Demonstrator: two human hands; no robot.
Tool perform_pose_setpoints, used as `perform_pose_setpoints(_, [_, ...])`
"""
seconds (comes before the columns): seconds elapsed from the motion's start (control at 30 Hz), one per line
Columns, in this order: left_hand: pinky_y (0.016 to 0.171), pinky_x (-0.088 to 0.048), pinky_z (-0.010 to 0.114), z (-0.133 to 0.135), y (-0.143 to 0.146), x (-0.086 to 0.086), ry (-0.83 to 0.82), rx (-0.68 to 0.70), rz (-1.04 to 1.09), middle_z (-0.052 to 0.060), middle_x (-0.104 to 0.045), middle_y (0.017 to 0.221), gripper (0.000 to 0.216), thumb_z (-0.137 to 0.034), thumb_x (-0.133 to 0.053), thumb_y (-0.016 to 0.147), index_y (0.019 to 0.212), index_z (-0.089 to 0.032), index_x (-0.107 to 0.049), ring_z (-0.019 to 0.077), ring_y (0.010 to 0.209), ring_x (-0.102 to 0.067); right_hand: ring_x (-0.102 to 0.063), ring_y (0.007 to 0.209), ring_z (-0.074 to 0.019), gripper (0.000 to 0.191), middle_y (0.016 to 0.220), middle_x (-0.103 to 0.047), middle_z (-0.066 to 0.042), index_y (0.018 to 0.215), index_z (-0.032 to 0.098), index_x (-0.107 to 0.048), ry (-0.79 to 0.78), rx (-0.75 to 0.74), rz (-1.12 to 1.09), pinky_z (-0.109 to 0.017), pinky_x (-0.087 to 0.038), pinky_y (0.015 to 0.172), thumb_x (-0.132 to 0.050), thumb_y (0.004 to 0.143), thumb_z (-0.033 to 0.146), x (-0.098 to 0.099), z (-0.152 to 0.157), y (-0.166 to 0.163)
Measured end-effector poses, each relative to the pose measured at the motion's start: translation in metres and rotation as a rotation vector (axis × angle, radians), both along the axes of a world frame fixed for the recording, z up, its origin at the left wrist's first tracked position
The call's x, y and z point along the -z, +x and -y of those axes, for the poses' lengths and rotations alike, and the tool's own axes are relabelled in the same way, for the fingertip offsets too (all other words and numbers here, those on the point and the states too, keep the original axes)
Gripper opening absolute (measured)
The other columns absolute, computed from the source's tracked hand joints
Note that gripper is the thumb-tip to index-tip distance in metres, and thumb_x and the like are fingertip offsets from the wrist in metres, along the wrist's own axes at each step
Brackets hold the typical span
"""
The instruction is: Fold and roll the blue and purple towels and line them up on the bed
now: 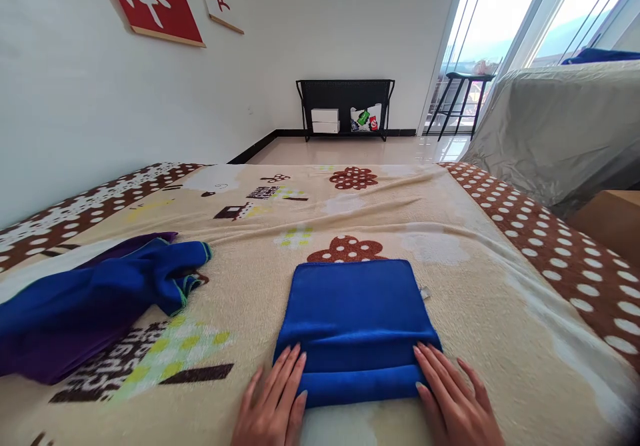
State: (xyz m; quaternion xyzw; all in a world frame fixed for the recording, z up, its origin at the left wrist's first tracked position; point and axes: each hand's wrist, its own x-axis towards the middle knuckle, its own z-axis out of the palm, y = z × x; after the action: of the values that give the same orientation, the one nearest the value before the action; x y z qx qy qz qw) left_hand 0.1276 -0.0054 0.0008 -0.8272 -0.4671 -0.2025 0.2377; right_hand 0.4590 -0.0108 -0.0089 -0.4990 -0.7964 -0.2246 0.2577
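Left grip [273, 399] and right grip [457, 399] lie unclenched, fairly flat, on the near sides of the cloth [356, 299]; uneven pressure could skew or rumple it.

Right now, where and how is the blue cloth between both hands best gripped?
Probably by pinching the blue cloth at its two near corners, from the near side: it lies nearly flat, and those corners are beside the left hand and right hand.
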Motion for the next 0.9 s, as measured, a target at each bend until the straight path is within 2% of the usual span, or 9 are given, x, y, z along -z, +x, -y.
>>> perform_pose_setpoints(0.07, [0.123, -0.005, 0.044, 0.004, 0.002, -0.002, 0.022, -0.073, 0.027, 0.010, -0.067, 0.130, 0.040, -0.019, -0.048, 0.093, 0.131, -0.015, -0.060, 0.0192, 0.113, -0.066, -0.069, 0.106, -0.0211, 0.041, 0.126, -0.068, -0.009, 0.129, 0.014, -0.062, 0.019, 0.044, -0.006, -0.040, -0.013, 0.121, -0.051, 0.094, 0.033, 0.000, 0.002, -0.002])
perform_pose_setpoints(0.13, [0.123, 0.001, 0.046, 0.005, 0.020, -0.003, 0.040, -0.031, 0.048, 0.009, -0.069, 0.127, 0.040, -0.012, -0.049, 0.091, 0.129, -0.016, -0.062, 0.0177, 0.110, -0.068, -0.068, 0.109, -0.0199, 0.039, 0.128, -0.067, -0.009, 0.128, 0.012, -0.062, 0.030, -0.006, 0.001, -0.038, -0.014, 0.121, -0.052, 0.093, 0.026, 0.002, 0.002, -0.020])
perform_pose_setpoints(0.23, [0.121, -0.015, 0.035, -0.002, 0.056, -0.003, 0.003, 0.144, 0.051, 0.005, -0.070, 0.125, 0.036, -0.013, -0.051, 0.091, 0.125, -0.016, -0.065, 0.0152, 0.115, -0.065, -0.065, 0.115, -0.0145, 0.036, 0.128, -0.067, -0.003, 0.125, 0.015, -0.064, 0.039, -0.161, -0.002, -0.030, -0.030, 0.113, -0.048, 0.093, 0.019, 0.002, -0.006, -0.055])
perform_pose_setpoints(0.33, [0.105, -0.035, 0.029, -0.013, 0.071, -0.001, -0.019, 0.141, 0.028, 0.004, -0.065, 0.133, 0.038, -0.026, -0.050, 0.095, 0.129, -0.016, -0.062, 0.0158, 0.121, -0.061, -0.063, 0.118, -0.0146, 0.037, 0.132, -0.064, 0.000, 0.127, 0.017, -0.063, 0.001, -0.111, 0.000, -0.030, -0.040, 0.103, -0.042, 0.098, 0.027, 0.000, -0.014, -0.067])
perform_pose_setpoints(0.43, [0.101, -0.038, 0.034, -0.019, 0.056, 0.002, -0.020, -0.006, 0.002, 0.006, -0.059, 0.141, 0.048, -0.037, -0.049, 0.095, 0.138, -0.016, -0.055, 0.0199, 0.127, -0.056, -0.060, 0.122, -0.0187, 0.044, 0.138, -0.059, -0.004, 0.134, 0.013, -0.058, -0.062, 0.047, 0.034, -0.036, -0.041, 0.099, -0.039, 0.101, 0.035, 0.001, -0.017, -0.047])
perform_pose_setpoints(0.57, [0.114, -0.023, 0.041, -0.016, 0.021, 0.009, -0.059, -0.180, 0.064, 0.009, -0.057, 0.143, 0.054, -0.036, -0.049, 0.096, 0.146, -0.017, -0.045, 0.0227, 0.129, -0.055, -0.057, 0.126, -0.0216, 0.048, 0.143, -0.055, -0.008, 0.138, 0.009, -0.052, -0.087, 0.085, 0.066, -0.039, -0.038, 0.102, -0.037, 0.101, 0.036, 0.005, -0.012, -0.011])
perform_pose_setpoints(0.7, [0.120, -0.008, 0.045, -0.008, 0.002, 0.008, -0.026, -0.108, 0.104, 0.009, -0.063, 0.136, 0.049, -0.025, -0.051, 0.095, 0.144, -0.021, -0.047, 0.0200, 0.119, -0.062, -0.058, 0.125, -0.0231, 0.046, 0.140, -0.058, -0.011, 0.137, 0.010, -0.052, -0.079, 0.025, 0.031, -0.039, -0.035, 0.104, -0.041, 0.100, 0.034, 0.007, -0.005, 0.009])
perform_pose_setpoints(0.8, [0.115, -0.018, 0.039, 0.004, -0.008, 0.003, 0.055, -0.077, 0.112, 0.011, -0.067, 0.130, 0.040, -0.018, -0.056, 0.092, 0.132, -0.021, -0.059, 0.0184, 0.111, -0.066, -0.059, 0.123, -0.0224, 0.041, 0.135, -0.062, -0.010, 0.135, 0.013, -0.055, -0.054, -0.061, -0.019, -0.037, -0.036, 0.102, -0.049, 0.096, 0.026, 0.004, 0.003, 0.024])
perform_pose_setpoints(0.9, [0.102, -0.031, 0.031, 0.015, -0.017, -0.004, 0.054, 0.016, 0.118, 0.006, -0.075, 0.114, 0.033, -0.016, -0.060, 0.088, 0.119, -0.025, -0.067, 0.0147, 0.098, -0.070, -0.060, 0.121, -0.0187, 0.042, 0.130, -0.066, -0.006, 0.133, 0.018, -0.057, -0.070, -0.166, -0.012, -0.033, -0.036, 0.101, -0.052, 0.091, 0.017, 0.003, 0.012, 0.038])
